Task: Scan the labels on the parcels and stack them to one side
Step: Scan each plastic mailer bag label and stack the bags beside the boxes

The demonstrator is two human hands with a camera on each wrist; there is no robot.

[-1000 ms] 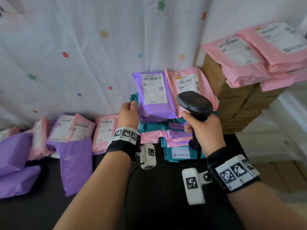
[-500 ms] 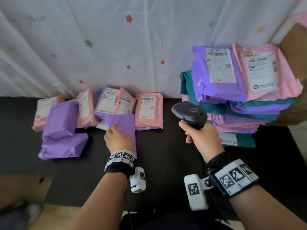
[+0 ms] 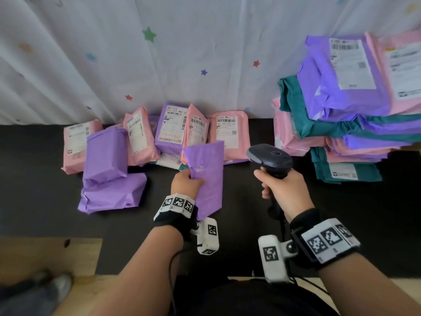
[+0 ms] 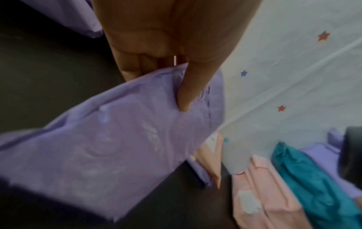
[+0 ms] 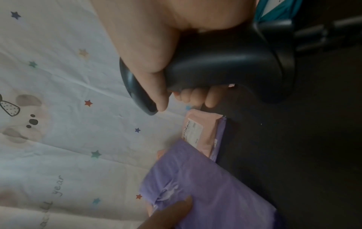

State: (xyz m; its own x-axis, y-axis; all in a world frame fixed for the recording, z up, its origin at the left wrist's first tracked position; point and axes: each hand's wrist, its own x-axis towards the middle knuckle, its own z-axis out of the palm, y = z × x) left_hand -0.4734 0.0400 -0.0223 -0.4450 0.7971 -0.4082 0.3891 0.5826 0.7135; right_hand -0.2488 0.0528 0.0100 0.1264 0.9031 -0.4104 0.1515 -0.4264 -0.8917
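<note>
A white curtain (image 3: 114, 65) printed with stars hangs behind the black counter (image 3: 341, 213). At the right of the counter stands the stack (image 3: 337, 124) of purple, teal and pink parcels, the top ones label up. Along the curtain at the left lie the loose parcels (image 3: 145, 135), pink and purple, several with labels showing. Between the two groups, lifted off the counter, is a purple parcel (image 3: 208, 176), plain side up, its edge pinched between thumb and fingers of the left hand (image 3: 185, 183). The right hand (image 3: 284, 190) is wrapped round the handle of the black scanner (image 3: 270, 159), head pointing towards the loose parcels.
</note>
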